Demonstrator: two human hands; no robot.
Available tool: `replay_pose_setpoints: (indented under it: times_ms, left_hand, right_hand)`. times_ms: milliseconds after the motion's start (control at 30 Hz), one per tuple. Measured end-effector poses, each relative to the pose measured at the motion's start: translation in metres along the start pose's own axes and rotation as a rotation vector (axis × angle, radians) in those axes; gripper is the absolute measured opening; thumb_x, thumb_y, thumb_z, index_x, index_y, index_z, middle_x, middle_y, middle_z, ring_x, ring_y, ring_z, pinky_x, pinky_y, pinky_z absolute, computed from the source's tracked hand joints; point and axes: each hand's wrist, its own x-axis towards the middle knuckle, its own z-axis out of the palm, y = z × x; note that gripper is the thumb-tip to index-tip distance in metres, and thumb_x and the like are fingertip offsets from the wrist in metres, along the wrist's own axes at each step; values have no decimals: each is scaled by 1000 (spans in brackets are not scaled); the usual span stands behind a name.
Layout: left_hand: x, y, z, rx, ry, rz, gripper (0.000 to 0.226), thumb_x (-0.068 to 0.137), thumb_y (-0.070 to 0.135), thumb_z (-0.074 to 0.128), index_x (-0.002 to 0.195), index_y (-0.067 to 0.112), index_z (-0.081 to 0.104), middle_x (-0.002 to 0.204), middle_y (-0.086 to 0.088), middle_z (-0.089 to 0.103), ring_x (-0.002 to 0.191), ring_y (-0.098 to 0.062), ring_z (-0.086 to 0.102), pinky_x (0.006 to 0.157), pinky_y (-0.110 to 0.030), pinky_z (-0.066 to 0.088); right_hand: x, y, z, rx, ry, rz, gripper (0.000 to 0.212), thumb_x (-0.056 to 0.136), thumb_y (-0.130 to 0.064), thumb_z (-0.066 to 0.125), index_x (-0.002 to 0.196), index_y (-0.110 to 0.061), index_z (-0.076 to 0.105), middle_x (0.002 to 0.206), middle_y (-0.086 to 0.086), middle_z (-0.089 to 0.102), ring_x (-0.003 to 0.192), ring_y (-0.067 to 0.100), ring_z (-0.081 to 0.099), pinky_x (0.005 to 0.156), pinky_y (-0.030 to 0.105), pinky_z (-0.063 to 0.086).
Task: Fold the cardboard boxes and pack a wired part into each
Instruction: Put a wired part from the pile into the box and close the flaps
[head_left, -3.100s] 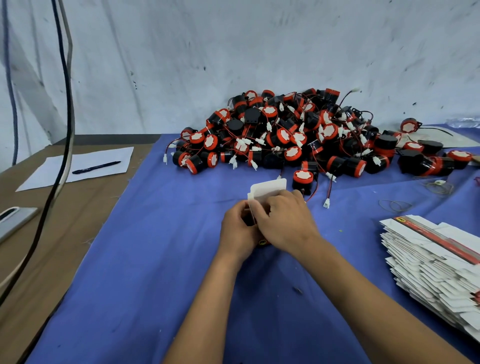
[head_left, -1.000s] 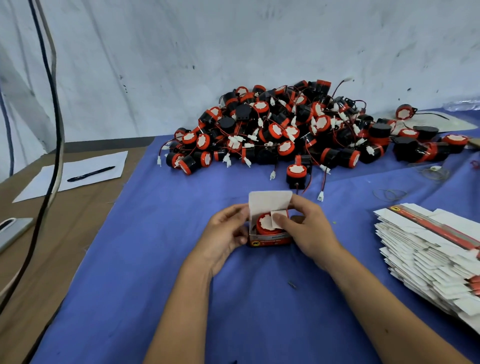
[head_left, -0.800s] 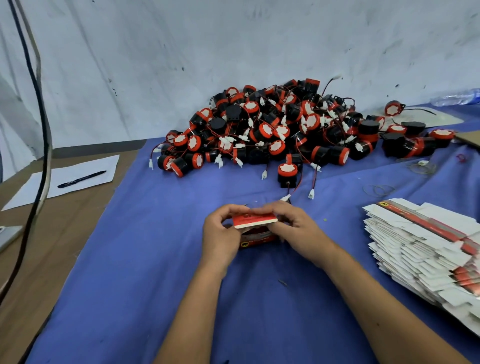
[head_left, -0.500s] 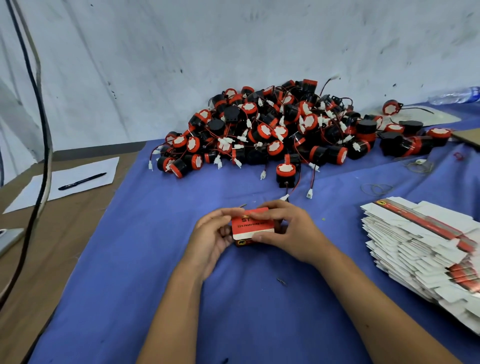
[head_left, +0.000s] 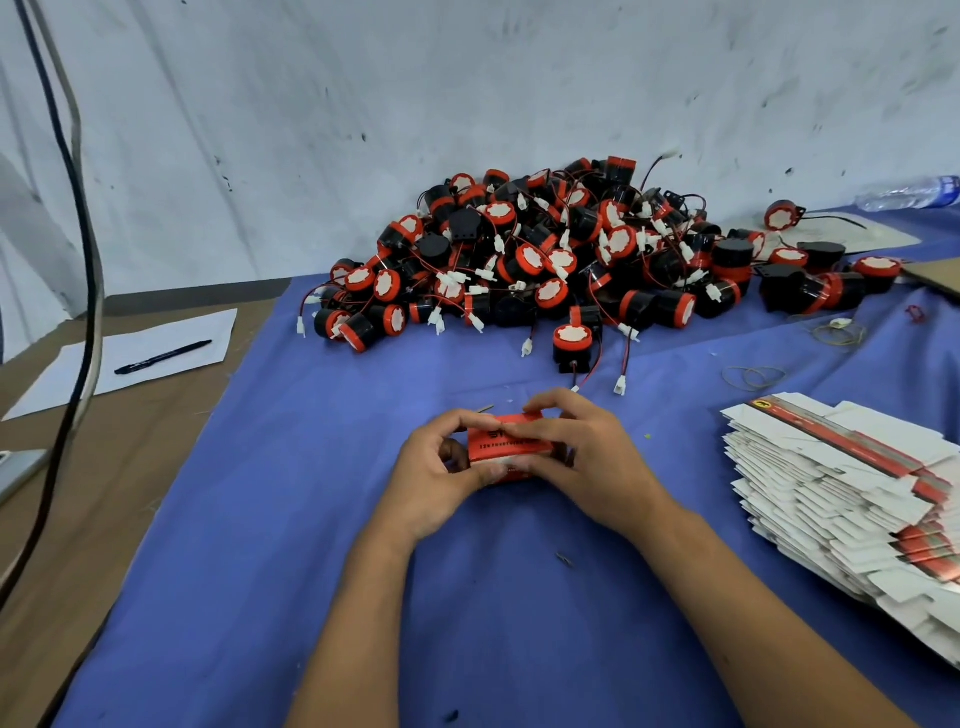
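Head view: left hand (head_left: 436, 475), right hand (head_left: 589, 457) grip red box (head_left: 506, 446), fingers curled.

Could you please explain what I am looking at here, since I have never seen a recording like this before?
There is no machine: a person works with bare hands, filmed by a wide-angle camera on their head that looks forward and down. The left hand and right hand together grip a small red cardboard box, whose top flap looks folded down. It sits over a blue cloth covering the table. Behind lies a pile of black-and-red wired parts, the items to be packed. On the right is a stack of flat unfolded boxes. On the left, a pen rests on a sheet of paper, and dark cables hang close to the camera.
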Motion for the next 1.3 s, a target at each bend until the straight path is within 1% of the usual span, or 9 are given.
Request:
replay_pose_setpoints:
  times_ms: [133,300,433,533,633,733,833,1100,1300]
  left_hand:
    - [1,1,0,43,-3,19,64,73,-6,87,127,24,66,120,2,71,102,-35,68,93,-52,58]
    - [2,-1,-1,-18,3,22,70,72,-8,88,129,24,64,124,0,69,110,-24,70,88,-33,61]
    - [4,-3,0,34,6,49,71,71,-6,89,129,27,64,124,3,69,88,-36,66,86,-49,61]
    - [2,-3,3,0,18,80,60,73,1,89,124,27,68,121,3,72,85,-16,66,81,-38,60]
    - [0,-2,4,-139,66,43,29,77,15,85,104,23,78,123,3,74,75,-17,62,72,-32,56]
    - [0,-6,5,-140,173,57,18,81,4,85,87,21,82,128,4,73,91,-17,70,84,-39,59]
    - [-1,-6,11,33,250,179,17,84,4,82,92,19,82,118,6,76,112,-10,70,93,-39,58]
    - [-3,-4,23,251,310,257,11,92,6,74,93,17,76,102,13,76,102,-4,70,91,-40,57]
    - [-6,-5,15,320,173,333,24,83,2,81,102,16,73,119,9,72,125,-10,61,105,-36,52]
  right_hand:
    - [3,-7,-2,0,93,34,44,98,-55,53,123,-24,73,111,-10,65,97,10,63,82,32,55]
    - [4,-11,1,55,91,94,28,95,-33,70,122,-29,75,116,-9,64,110,15,54,94,30,48]
    - [2,-11,-2,214,69,216,26,87,-25,80,111,-35,79,126,-12,59,122,8,49,87,24,50]
    - [1,-16,-2,274,130,221,22,83,-15,84,101,-27,82,116,-5,59,113,11,56,80,24,51]
    - [0,-18,-4,204,117,138,15,85,-12,82,97,-20,82,104,-4,61,105,15,56,78,26,50]
    - [-1,-17,-8,132,93,83,14,89,-11,78,101,-17,82,104,-6,62,103,16,55,80,21,48]
    - [-4,-16,-7,0,133,11,15,89,-9,78,104,-13,82,104,-2,65,98,18,56,80,17,45]
    - [-7,-14,2,-117,223,-64,14,92,-11,75,104,-14,81,103,-1,66,101,18,58,78,30,53]
    - [-8,-12,1,-143,233,-93,14,93,-13,73,105,-16,80,105,-3,66,103,19,55,86,30,50]
